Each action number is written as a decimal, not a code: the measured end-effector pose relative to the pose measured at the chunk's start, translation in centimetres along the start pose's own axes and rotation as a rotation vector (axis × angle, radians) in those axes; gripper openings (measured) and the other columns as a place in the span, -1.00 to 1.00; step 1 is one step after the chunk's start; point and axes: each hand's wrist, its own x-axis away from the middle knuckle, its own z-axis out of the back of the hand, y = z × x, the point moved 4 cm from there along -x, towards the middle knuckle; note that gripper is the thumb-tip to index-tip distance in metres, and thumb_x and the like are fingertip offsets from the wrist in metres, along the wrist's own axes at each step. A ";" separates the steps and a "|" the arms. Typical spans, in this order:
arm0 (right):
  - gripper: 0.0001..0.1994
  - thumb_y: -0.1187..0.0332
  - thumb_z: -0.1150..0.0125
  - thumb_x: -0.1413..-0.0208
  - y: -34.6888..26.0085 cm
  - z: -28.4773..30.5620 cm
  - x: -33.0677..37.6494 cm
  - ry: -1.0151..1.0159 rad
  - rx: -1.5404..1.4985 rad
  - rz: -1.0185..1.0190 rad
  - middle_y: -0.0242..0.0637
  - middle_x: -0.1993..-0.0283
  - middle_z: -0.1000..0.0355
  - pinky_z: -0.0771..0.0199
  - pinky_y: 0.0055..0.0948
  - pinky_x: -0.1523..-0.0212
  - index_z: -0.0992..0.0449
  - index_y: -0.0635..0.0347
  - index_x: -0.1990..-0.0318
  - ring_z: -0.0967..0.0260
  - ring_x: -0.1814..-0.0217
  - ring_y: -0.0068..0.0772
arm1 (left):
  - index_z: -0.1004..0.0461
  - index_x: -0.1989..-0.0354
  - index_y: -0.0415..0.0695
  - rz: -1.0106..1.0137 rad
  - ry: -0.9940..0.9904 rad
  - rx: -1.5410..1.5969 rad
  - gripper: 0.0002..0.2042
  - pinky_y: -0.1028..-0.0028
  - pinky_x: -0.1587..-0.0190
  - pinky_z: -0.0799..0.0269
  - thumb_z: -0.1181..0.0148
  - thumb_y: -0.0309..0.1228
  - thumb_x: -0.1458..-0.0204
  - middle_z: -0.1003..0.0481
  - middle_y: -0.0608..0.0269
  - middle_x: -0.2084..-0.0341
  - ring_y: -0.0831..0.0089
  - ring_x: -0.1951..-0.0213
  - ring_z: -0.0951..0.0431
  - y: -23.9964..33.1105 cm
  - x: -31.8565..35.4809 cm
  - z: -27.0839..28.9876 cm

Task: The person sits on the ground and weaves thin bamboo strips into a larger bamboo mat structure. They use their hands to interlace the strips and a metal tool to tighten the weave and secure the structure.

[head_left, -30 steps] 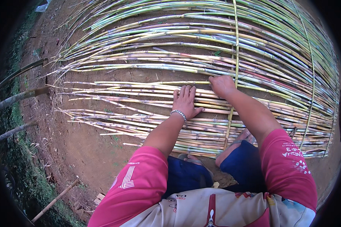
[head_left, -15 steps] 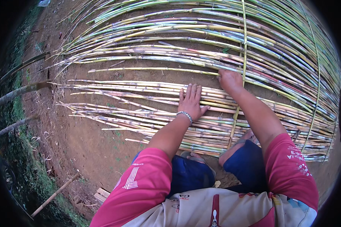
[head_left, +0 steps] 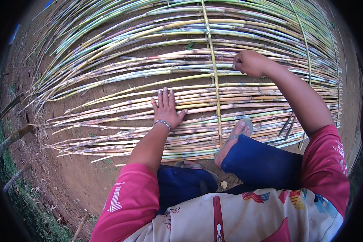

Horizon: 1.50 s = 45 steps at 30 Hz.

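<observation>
The left hand (head_left: 165, 109) stays flat, fingers spread, on the pale cane-stalk mat (head_left: 109, 117). The right hand (head_left: 249, 63) has moved farther up, clenched around a stalk beside the vertical yellow binding strip (head_left: 213, 80), so work advances one row.

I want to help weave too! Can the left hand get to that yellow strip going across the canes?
Probably yes. The left hand lies flat on the canes, and the yellow upright cross strip runs just to its right with nothing between them.

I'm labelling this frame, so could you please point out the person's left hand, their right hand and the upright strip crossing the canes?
left hand (head_left: 165, 109), head view, back of the flat hand.
right hand (head_left: 249, 63), head view, knuckles of the closed fist.
upright strip (head_left: 213, 60), head view, its upper stretch.
</observation>
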 end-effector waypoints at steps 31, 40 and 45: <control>-0.72 0.08 -0.01 -0.43 5.8 -18.7 0.3 0.512 0.065 -0.063 -0.13 0.23 -0.54 -0.63 -0.02 0.23 -0.38 0.11 0.06 -0.62 0.22 -0.01 | -0.06 -0.58 -0.04 -0.258 0.179 -0.053 -0.21 -0.19 -0.56 0.40 0.07 0.17 -0.30 0.11 -0.03 -0.61 -0.03 -0.61 0.20 7.7 -4.5 0.7; -0.57 0.07 0.02 -0.44 8.4 -16.4 2.9 0.303 -0.068 -0.227 -0.15 -0.03 -0.59 -0.57 -0.02 0.01 -0.36 -0.04 -0.35 -0.59 -0.02 -0.05 | -0.04 -0.57 -0.20 -0.257 0.146 -0.051 -0.08 -0.19 -0.56 0.43 0.02 0.28 -0.23 0.06 -0.15 -0.58 -0.09 -0.61 0.20 7.2 -4.9 0.6; -0.57 0.05 0.03 -0.44 9.9 -16.9 3.3 0.291 0.026 -0.209 -0.19 0.04 -0.58 -0.60 -0.05 0.10 -0.36 -0.05 -0.34 -0.60 0.07 -0.08 | -0.03 -0.57 -0.19 -0.256 0.075 -0.042 -0.03 -0.19 -0.56 0.43 -0.02 0.31 -0.18 0.06 -0.15 -0.57 -0.11 -0.60 0.21 7.2 -4.9 0.4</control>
